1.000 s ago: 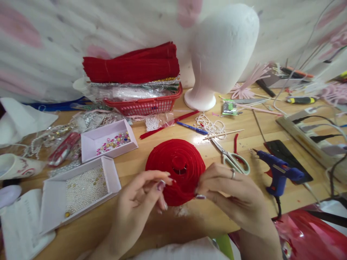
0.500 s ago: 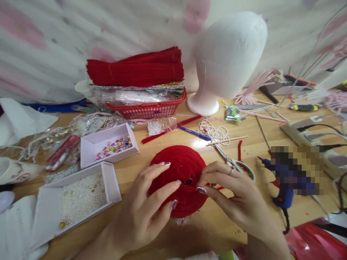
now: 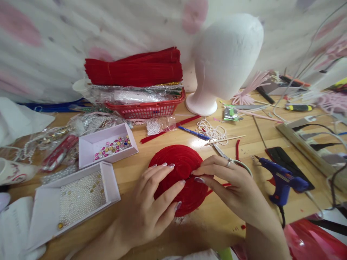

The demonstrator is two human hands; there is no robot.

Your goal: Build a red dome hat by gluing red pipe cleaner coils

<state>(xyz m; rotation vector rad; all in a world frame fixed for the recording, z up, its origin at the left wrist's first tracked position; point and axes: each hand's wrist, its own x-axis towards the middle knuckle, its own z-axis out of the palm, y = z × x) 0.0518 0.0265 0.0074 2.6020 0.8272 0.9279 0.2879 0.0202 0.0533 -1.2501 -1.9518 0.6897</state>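
Observation:
A round red disc (image 3: 187, 202), built of coiled fuzzy chenille stem with a raised knob in its centre, lies on the table before me. My left hand (image 3: 159, 195) rests over its left side, fingers spread and fingertips touching the coils. On the right side, my right hand (image 3: 225, 184) pinches a red chenille stem (image 3: 217, 188) between thumb and fingers close to the central knob. The stem's tail sticks out to the right under the hand. My fingertips hide the pinched part.
Right of the disc lie scissors (image 3: 242, 166) and a blue glue gun (image 3: 282, 178). White trays of pearls (image 3: 81, 195) and gems (image 3: 108, 146) stand left. Behind are a red basket (image 3: 151, 110), a white foam head (image 3: 227, 61), a blue pen (image 3: 193, 133) and bead strings (image 3: 214, 130).
My right hand has moved slightly left, its pinch now against the central knob. The dark gap beside the knob is mostly covered. My left fingers have shifted a little right.

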